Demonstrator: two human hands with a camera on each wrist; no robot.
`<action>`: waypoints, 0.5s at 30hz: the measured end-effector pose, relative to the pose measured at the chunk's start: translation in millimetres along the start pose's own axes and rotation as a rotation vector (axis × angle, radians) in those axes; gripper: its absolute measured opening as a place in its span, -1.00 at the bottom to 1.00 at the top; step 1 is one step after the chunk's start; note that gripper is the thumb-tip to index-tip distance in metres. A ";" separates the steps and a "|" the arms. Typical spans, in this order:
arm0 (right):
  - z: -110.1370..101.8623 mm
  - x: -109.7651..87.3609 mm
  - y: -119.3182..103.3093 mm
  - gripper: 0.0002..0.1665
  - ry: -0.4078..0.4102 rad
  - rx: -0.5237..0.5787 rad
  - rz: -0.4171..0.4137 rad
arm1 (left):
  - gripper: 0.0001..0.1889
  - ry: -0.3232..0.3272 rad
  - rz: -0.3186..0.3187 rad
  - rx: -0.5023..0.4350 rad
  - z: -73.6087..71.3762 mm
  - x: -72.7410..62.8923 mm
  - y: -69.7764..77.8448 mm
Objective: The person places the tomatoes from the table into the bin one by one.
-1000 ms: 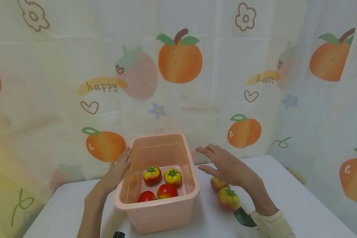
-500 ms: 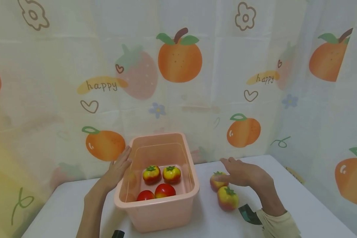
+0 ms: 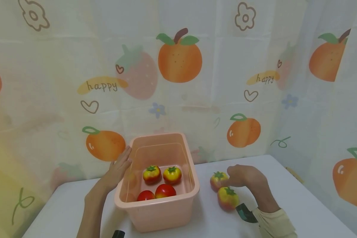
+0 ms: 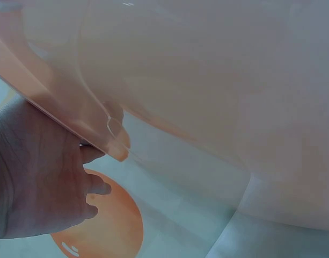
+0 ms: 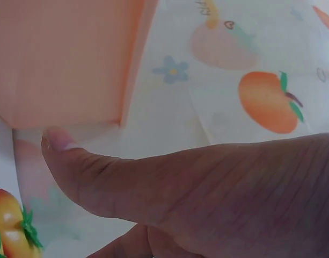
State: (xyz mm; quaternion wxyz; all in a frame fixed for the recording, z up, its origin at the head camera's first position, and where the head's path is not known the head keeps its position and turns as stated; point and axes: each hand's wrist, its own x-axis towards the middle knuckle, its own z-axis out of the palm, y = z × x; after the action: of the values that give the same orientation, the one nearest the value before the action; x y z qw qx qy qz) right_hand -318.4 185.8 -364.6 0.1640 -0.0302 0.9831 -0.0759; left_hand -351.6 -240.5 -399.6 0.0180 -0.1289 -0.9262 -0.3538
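My left hand [image 3: 116, 172] rests with extended fingers against the outer left side of a pink plastic bin [image 3: 160, 218], under its rim in the left wrist view. Inside lie several tomato-like red and yellow fruits [image 3: 151, 175], some with green leafy tops showing. Right of the bin, my right hand [image 3: 248, 177] is at the rear of two more such fruits, its thumb overlapping the rear fruit [image 3: 218, 180]; its other fingers are mostly hidden. The front fruit [image 3: 227, 199] sits close by. In the right wrist view the thumb [image 5: 94, 177] stands apart from the fruits [image 5: 11, 223].
A white table [image 3: 288, 198] carries the bin and loose fruits. Behind it hangs a curtain [image 3: 214, 66] printed with oranges and strawberries. Dark wrist-worn pieces [image 3: 246, 213] show near the right cuff.
My right hand has moved right and down from beside the bin's rim to the rear loose fruit, its fingers bending downward. My left hand and the bin have stayed put.
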 end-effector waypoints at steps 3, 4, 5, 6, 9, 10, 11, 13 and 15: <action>4.1 4.8 -1.6 -0.27 -0.014 -0.017 0.032 | -0.23 0.001 0.005 -0.004 -0.1 -0.1 0.2; 5.7 6.4 -2.1 -0.29 -0.018 -0.020 0.042 | -0.24 0.003 0.007 -0.006 -0.3 -0.2 0.4; 7.1 8.1 -2.9 -0.30 -0.026 -0.024 0.052 | -0.24 0.004 0.009 -0.008 -0.4 -0.4 0.8; 9.0 9.8 -3.4 -0.28 -0.031 -0.031 0.056 | -0.24 0.005 0.011 -0.012 -0.7 -0.5 1.0; 14.0 15.2 -4.1 -0.17 -0.054 -0.048 0.064 | -0.26 0.011 0.017 -0.017 -1.0 -0.7 1.5; 15.0 16.9 -4.4 -0.14 -0.061 -0.056 0.065 | -0.27 0.011 0.018 -0.018 -1.0 -0.8 1.6; 16.1 18.6 -4.9 -0.11 -0.069 -0.057 0.072 | -0.27 0.011 0.019 -0.018 -0.9 -1.1 1.6; 18.2 21.9 -6.1 -0.12 -0.078 -0.058 0.086 | -0.27 0.012 0.018 -0.015 -0.6 -1.4 1.3; 20.6 24.5 -7.2 -0.18 -0.079 -0.060 0.096 | -0.25 0.012 0.016 -0.013 -0.3 -2.0 0.9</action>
State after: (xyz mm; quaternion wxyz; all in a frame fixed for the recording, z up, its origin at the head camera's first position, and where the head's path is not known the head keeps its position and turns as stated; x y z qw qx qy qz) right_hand -334.6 173.7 -390.5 0.2051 0.0091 0.9780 -0.0374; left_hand -349.4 -240.5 -399.0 0.0258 -0.1345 -0.9226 -0.3607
